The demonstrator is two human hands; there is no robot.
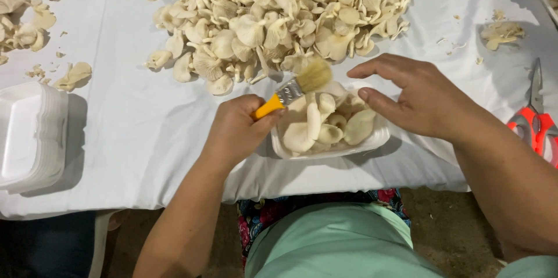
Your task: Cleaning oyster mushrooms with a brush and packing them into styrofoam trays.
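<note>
Left hand (235,130) closed around yellow handle of a brush (293,87), bristles raised over a white tray (378,137) filled with mushrooms (325,124). Right hand (418,98) spread flat over tray's far side, fingertips touching the mushrooms. Big heap of mushrooms (279,16) just beyond on white tablecloth (145,127). Stack of empty trays (29,135) at left edge; red-handled scissors (535,118) at right edge.

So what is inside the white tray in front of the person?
The white tray holds pale oyster mushrooms, piled above its rim. The left hand holds a yellow-handled brush over them; the right hand covers the far right corner. The tray's bottom is hidden.
</note>
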